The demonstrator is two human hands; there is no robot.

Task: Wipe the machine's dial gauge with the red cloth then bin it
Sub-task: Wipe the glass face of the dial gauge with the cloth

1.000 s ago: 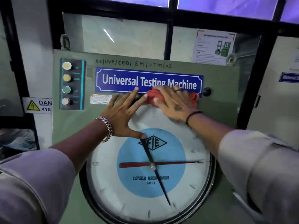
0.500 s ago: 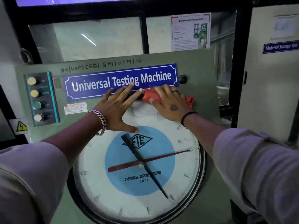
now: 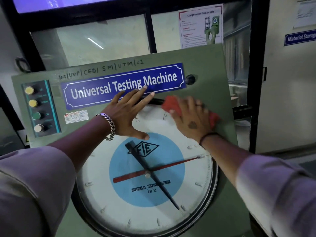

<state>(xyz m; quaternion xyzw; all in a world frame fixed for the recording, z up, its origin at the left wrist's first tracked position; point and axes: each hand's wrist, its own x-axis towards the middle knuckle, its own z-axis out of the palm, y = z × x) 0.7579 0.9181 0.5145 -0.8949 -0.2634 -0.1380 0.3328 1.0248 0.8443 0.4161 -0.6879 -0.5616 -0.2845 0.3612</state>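
Observation:
The big round dial gauge (image 3: 193, 189) fills the lower front of the green machine (image 3: 208, 65); it has a white face, a blue centre, a black pointer and a red pointer. My right hand (image 3: 191, 119) presses the red cloth (image 3: 171, 104) flat on the gauge's upper right rim, with cloth showing on both sides of the hand. My left hand (image 3: 128, 113) lies flat with spread fingers on the gauge's top edge and the blue nameplate, holding nothing.
A blue "Universal Testing Machine" nameplate (image 3: 95, 90) sits above the gauge. A column of push buttons (image 3: 35, 108) is at the panel's left, a black knob (image 3: 190, 79) at upper right. Windows with black frames and a poster (image 3: 200, 26) stand behind. No bin is visible.
My right hand has slid the red cloth to the right along the top rim of the gauge. My left hand stays flat in the same spot. The view has tilted and shifted.

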